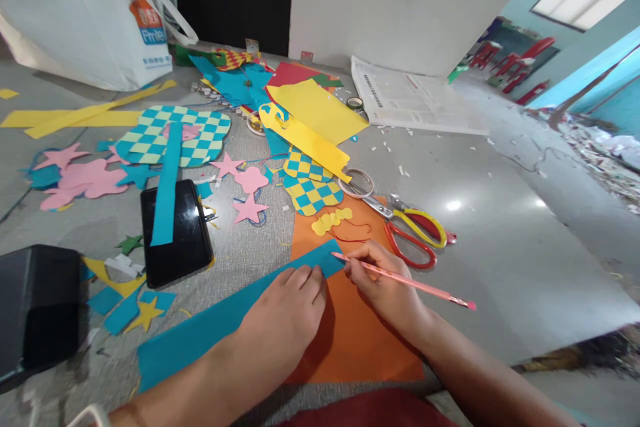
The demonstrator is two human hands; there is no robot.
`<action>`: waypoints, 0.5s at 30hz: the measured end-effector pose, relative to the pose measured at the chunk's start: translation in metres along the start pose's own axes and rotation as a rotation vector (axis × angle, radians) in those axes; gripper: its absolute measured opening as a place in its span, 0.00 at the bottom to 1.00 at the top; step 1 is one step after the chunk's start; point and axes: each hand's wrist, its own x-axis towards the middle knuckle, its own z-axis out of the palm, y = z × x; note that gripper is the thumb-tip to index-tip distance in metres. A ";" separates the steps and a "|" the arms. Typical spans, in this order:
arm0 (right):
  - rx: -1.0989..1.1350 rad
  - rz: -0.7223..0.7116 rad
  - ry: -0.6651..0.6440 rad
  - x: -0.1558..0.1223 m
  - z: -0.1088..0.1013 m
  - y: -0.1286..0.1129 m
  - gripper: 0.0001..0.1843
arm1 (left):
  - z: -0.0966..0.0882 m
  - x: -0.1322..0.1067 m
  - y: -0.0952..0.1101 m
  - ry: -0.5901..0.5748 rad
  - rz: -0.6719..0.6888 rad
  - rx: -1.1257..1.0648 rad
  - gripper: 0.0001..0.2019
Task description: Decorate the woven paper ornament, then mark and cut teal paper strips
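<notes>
Pencil (425,287), pink with an eraser end, was pinched between the thumb and fingers of the right hand (383,280), which was closed round it; its tip met a long blue paper strip (210,340) near the strip's upper right end; the left hand (287,303) lay palm down across the same strip, fingers together and slightly bent, flat on the paper rather than gripping it. The strip ran slantwise, its right part over an orange sheet (370,353), its left part over the grey table (510,260); just beyond the right hand lay scissors (413,257) with red and yellow handles, near a roll of tape (370,178); a yellow scalloped cutout (331,220) rested on the orange sheet; farther left, a narrow blue strip (165,207) crossed a dark phone (195,233) and a checkered paper piece (210,133).
</notes>
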 end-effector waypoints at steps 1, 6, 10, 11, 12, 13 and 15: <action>0.000 0.000 0.001 0.000 0.000 0.000 0.10 | 0.000 0.000 0.000 0.007 -0.003 0.002 0.22; 0.002 -0.002 0.006 0.000 0.000 -0.001 0.10 | -0.002 0.001 0.000 -0.003 0.001 -0.005 0.21; -0.013 -0.002 0.013 0.000 -0.001 -0.002 0.10 | -0.001 0.000 0.000 0.008 -0.001 -0.008 0.21; -0.012 0.001 0.015 0.000 -0.001 -0.002 0.10 | -0.001 0.000 0.000 0.006 0.000 -0.008 0.21; -0.010 0.002 0.015 0.000 -0.001 -0.002 0.10 | -0.001 0.001 0.000 -0.002 0.003 -0.009 0.21; -0.010 0.003 0.016 0.000 0.000 -0.002 0.10 | -0.001 0.001 0.000 -0.014 0.007 -0.012 0.20; -0.012 0.003 0.020 0.000 0.000 -0.001 0.10 | -0.001 0.001 0.000 -0.040 0.010 -0.021 0.20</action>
